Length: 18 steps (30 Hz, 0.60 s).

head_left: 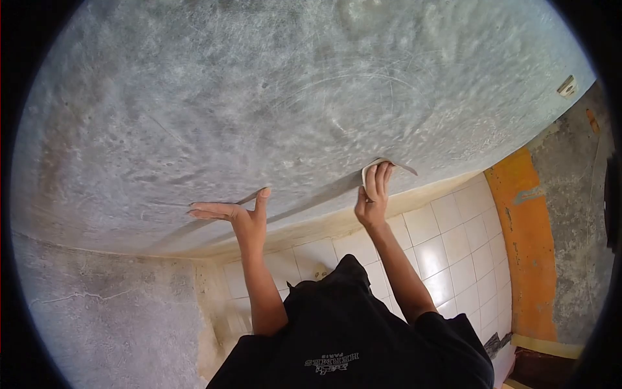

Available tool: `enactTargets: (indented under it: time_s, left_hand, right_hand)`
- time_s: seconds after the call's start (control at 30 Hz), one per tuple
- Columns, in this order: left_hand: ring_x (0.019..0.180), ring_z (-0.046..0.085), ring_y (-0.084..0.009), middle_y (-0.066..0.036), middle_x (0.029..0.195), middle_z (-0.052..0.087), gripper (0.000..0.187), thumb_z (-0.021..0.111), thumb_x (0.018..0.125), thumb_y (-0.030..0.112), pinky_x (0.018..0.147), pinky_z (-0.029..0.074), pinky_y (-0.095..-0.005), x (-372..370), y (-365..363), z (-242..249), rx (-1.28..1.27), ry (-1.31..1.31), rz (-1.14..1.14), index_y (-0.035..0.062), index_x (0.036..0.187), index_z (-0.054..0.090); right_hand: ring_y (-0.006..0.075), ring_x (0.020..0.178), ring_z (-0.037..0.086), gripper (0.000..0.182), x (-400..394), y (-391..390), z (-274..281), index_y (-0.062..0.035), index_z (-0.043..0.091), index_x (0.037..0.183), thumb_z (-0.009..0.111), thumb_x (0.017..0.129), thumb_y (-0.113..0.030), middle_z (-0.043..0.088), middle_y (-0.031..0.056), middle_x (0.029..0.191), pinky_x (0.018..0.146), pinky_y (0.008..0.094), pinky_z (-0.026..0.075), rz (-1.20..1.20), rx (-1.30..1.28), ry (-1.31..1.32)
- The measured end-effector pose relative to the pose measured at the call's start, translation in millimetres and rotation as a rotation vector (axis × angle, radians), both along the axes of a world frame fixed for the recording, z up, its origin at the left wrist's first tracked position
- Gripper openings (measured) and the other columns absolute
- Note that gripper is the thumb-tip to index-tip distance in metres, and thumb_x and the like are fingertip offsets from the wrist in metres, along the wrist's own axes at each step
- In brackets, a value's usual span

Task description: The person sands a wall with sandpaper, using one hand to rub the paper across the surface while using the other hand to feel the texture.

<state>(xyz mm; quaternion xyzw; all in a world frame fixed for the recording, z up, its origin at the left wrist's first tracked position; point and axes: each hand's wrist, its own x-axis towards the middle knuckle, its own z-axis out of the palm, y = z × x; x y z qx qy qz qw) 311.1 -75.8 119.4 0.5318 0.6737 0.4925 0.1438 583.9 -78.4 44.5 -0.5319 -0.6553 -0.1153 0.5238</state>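
Observation:
A grey, mottled wall (278, 97) with scratches and faint curved marks fills the upper view. My right hand (374, 194) presses a curled, pale sheet (405, 168), which looks like sandpaper, against this wall. The sheet bends around my fingers, and one edge sticks out to the right. To the left, my left hand (241, 212) rests at the wall with thumb and fingers spread apart. Nothing is in it.
White floor tiles (447, 253) lie below the wall. A second grey wall (123, 311) with a crack stands at left. At right are an orange painted strip (528, 253) and rough grey plaster (580, 194). A small socket-like fitting (567, 87) sits on the wall at upper right.

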Motion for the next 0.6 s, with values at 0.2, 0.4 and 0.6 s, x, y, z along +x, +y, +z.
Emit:
enactTargets:
  time_s: [0.2,0.4,0.6]
  left_hand:
    - [0.125,-0.041,-0.0479,-0.037,0.132,-0.043,0.143,0.072,0.070,0.062,0.103,-0.012,-0.0651,3.5,-2.7,6.4,-0.001,-0.035,-0.007,-0.0012,0.131,-0.040]
    - [0.126,-0.040,-0.0472,-0.036,0.133,-0.042,0.142,0.072,0.070,0.061,0.104,-0.012,-0.0634,15.9,-3.5,17.9,0.027,-0.043,0.009,-0.0015,0.131,-0.039]
    - [0.127,-0.039,-0.0469,-0.036,0.133,-0.042,0.142,0.073,0.070,0.061,0.105,-0.011,-0.0630,13.9,-3.0,14.6,0.031,-0.020,0.003,-0.0013,0.132,-0.039]
  right_hand:
    - [0.0528,0.136,0.018,0.057,-32.2,-3.9,33.2,0.0051,0.034,0.139,0.047,0.084,-0.002,0.024,0.0321,0.146,0.109,0.0611,0.014,-0.055,-0.007,0.185]
    - [0.0509,0.137,0.018,0.053,-40.5,-8.7,36.2,0.0046,0.034,0.140,0.044,0.089,-0.005,0.022,0.0319,0.147,0.111,0.0570,0.014,-0.077,-0.067,0.216]
    - [0.0470,0.136,0.024,0.051,-52.9,-19.2,33.0,0.0031,0.038,0.138,0.047,0.088,-0.001,0.027,0.0295,0.146,0.110,0.0534,0.020,-0.064,-0.119,0.235]
